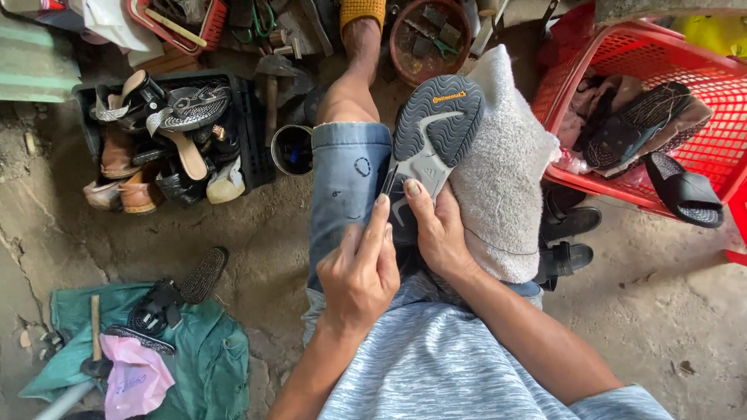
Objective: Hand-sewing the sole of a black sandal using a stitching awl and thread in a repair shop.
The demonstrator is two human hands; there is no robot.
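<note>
A grey knit sneaker (502, 179) lies sole up on my lap, its dark grey and white sole (436, 124) facing me. My right hand (440, 233) grips the shoe at the heel end, with the thumb pressed on the sole. My left hand (358, 272) pinches a thin dark blade-like tool (387, 180) and holds its tip against the left edge of the sole. My left leg in rolled-up jeans (346, 179) stretches out ahead under the shoe.
A black crate (247, 117) full of sandals stands at the left, a small tin (292, 149) beside it. A red basket (685, 78) with shoes sits at the right. Black sandals (568, 233) lie by my leg. A hammer (95, 327) rests on a green cloth (210, 350).
</note>
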